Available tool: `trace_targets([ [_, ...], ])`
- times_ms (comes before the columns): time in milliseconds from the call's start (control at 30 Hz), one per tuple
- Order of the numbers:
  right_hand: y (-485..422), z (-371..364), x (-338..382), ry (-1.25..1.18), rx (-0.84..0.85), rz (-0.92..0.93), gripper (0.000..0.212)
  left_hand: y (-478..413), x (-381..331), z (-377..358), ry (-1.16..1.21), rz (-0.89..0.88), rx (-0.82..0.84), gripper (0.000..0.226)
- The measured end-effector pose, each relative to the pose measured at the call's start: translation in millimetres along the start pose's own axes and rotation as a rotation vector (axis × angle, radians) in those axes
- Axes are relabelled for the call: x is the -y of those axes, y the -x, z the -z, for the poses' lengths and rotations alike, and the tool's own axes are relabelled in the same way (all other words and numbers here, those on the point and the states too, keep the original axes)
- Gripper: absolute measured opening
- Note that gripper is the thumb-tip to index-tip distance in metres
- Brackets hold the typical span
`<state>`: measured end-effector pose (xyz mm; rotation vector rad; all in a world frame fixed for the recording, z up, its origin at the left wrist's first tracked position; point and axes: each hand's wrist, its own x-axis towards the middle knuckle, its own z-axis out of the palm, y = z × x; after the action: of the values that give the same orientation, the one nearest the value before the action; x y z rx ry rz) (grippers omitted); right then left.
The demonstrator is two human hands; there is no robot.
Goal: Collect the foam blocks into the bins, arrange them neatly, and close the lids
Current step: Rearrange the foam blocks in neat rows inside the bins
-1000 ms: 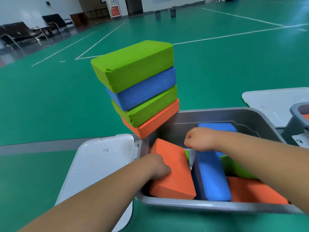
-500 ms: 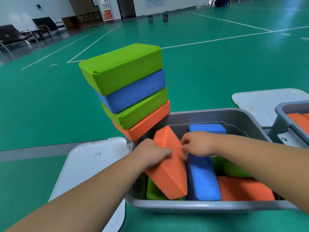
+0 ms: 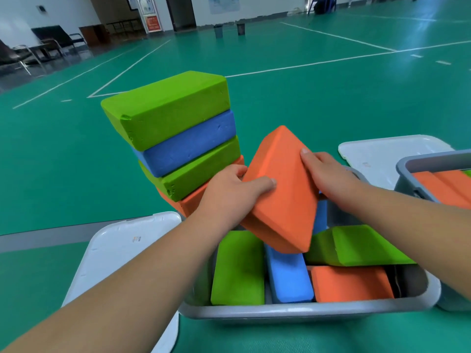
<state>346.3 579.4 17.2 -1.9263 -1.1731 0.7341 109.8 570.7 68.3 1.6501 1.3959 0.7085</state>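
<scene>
Aloft, left hand (image 3: 229, 192) and right hand (image 3: 328, 174) grip tilted orange block (image 3: 283, 200) — over bin (image 3: 305, 310).

Orange foam block (image 3: 283, 194); grey bin (image 3: 305, 310) with green block (image 3: 237, 268) and blue block (image 3: 289, 278); white lid (image 3: 114, 250); green floor (image 3: 51, 161), white lines (image 3: 305, 64).

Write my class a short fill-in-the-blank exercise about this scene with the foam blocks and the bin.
1. The block that the left hand and the right hand hold over the bin is coloured ____.
2. The number of blocks in the stack is ____.
3. The colour of the top block in it is ____.

Missing words: orange; four; green.
</scene>
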Motion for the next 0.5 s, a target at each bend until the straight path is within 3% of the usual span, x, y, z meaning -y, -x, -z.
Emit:
trace_targets([
  [67, -4, 9, 0, 0.006, -0.105, -0.032, 0.083, -4, 8, -17, 0.042, 0.036, 0.055, 0.049],
  [167, -6, 23, -4, 0.062, -0.192, -0.07, 0.082, -9, 15, -43, -0.044, 0.02, 0.132, 0.068],
  [367, -15, 27, -21, 0.198, -0.094, -0.197, 0.079, -34, 27, -58, -0.121, 0.005, 0.023, 0.051],
  [500, -17, 25, -22, 0.242, -0.149, -0.182, 0.076, -44, 53, -65, 0.148, 0.152, 0.056, 0.036],
])
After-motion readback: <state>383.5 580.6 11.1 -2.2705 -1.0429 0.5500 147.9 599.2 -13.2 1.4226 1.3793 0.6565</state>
